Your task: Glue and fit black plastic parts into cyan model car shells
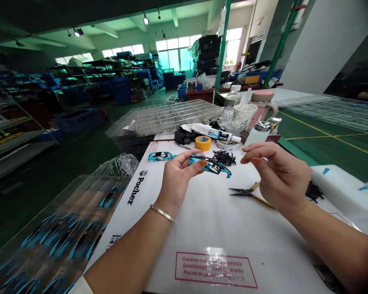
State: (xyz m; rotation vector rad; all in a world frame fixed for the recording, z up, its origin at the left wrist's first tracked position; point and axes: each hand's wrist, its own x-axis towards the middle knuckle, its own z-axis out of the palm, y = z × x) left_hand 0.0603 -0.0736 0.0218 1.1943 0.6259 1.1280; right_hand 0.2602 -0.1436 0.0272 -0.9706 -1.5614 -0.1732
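In the head view, the left hand [179,173] reaches up from the lower left, wrist bent, thumb and fingers pinching a blue-and-black model-car body part [214,165] above the white Pocher board [208,220]. The right hand [282,175] is raised opposite, fingers curled and the thumb tip close to the index fingertip; whether anything sits between them cannot be told. The left fingers cover one end of the part. The right hand hides a handle of the needle-nose pliers [243,191], and its wrist partly covers black small parts [314,191].
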